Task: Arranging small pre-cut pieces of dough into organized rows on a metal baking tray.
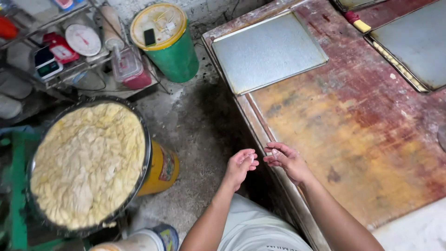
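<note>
My left hand (240, 165) and my right hand (284, 159) hover close together at the near left edge of a worn wooden table (353, 125). Both hands are empty, fingers loosely curled, fingertips almost touching each other. The right hand hangs over the table's edge; the left one is over the concrete floor beside it. To the left, a large round black pan (146, 153) full of pale yellow dough (88, 162) rests on a yellow bucket (162, 169).
A flat metal baking tray (267, 51) lies at the table's far left corner; another tray (413, 42) sits far right, with a red-and-yellow tool (357, 21) between. A green bucket with a yellow lid (167, 42) and a wire shelf holding a dial scale (82, 40) stand beyond.
</note>
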